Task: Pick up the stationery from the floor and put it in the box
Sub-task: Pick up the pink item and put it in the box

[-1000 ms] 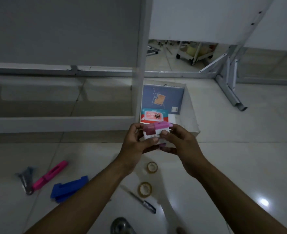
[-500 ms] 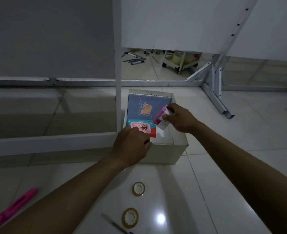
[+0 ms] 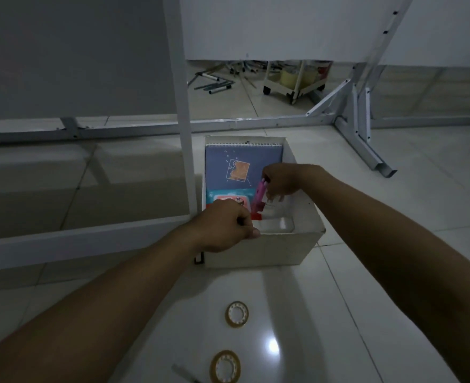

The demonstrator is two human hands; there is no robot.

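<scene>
The left hand (image 3: 225, 225) is curled into a loose fist at the near-left rim of the open white cardboard box (image 3: 305, 241), its thumb on the rim; whether anything sits inside that fist cannot be told; in my judgement it rests there to steady the box while the other hand loads it. The box stands on the pale glossy tiled floor (image 3: 380, 272), just beside a white metal frame post (image 3: 182, 134), probably so that it stays within reach of the scattered items. Inside it, a blue-grey spiral-bound notebook (image 3: 239, 167) lies flat against the far wall, an orange bear-like picture on its cover; a smaller teal and red card or packet (image 3: 228, 197) overlaps its near edge; printing shows on it but is too small and dim to read. The right hand (image 3: 282, 183) reaches down into the box from the right, fingers pinched on a small pink and white stationery item (image 3: 260, 199), held upright and low in the box, seemingly about to be released beside the notebook. Nearer the camera, two rolls of clear tape with tan cores (image 3: 236, 313) lie flat on the floor, well apart from the box and not yet collected; no brand can be read anywhere.
</scene>
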